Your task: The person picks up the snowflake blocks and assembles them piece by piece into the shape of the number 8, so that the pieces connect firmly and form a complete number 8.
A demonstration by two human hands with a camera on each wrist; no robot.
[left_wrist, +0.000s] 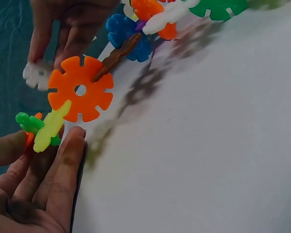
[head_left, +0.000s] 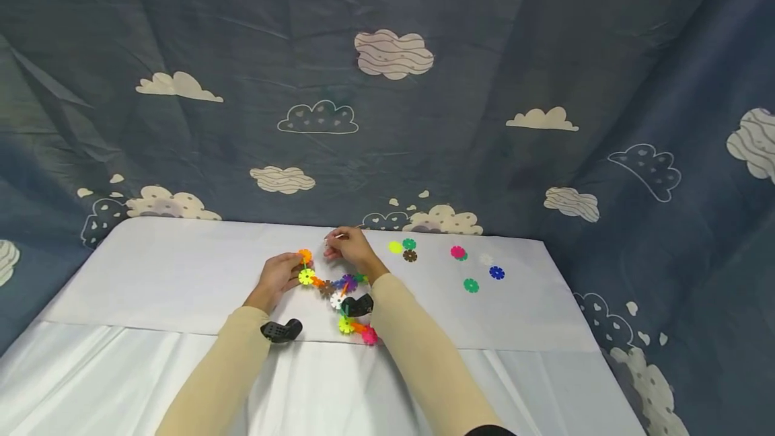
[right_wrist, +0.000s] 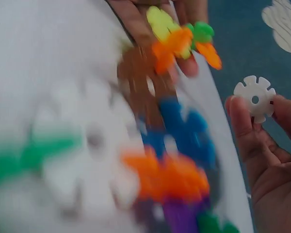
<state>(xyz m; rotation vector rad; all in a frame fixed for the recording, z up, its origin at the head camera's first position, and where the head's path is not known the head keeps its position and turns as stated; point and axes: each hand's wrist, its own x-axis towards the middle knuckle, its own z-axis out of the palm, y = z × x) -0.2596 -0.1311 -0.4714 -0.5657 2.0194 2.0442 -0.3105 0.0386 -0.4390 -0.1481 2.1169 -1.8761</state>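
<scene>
My left hand (head_left: 278, 278) pinches the end of a chain of interlocking notched plastic discs (head_left: 307, 277). In the left wrist view, its thumb and fingers grip near a small green disc (left_wrist: 29, 122) and a yellow disc (left_wrist: 53, 127) slotted into an orange disc (left_wrist: 103, 94). The chain runs right and toward the body, through brown, blue, purple and white discs, to a pink disc (head_left: 369, 336). Between thumb and fingertip, my right hand (right_wrist: 271, 165) holds a single white disc (right_wrist: 263, 87), apart from the chain. My right forearm hides part of the chain in the head view.
Loose discs lie on the white table to the right: yellow (head_left: 395, 247), brown (head_left: 410, 256), pink (head_left: 457, 252), white (head_left: 486, 259), blue (head_left: 497, 272) and green (head_left: 471, 285). A dark cloud-patterned curtain (head_left: 242, 140) hangs behind the table.
</scene>
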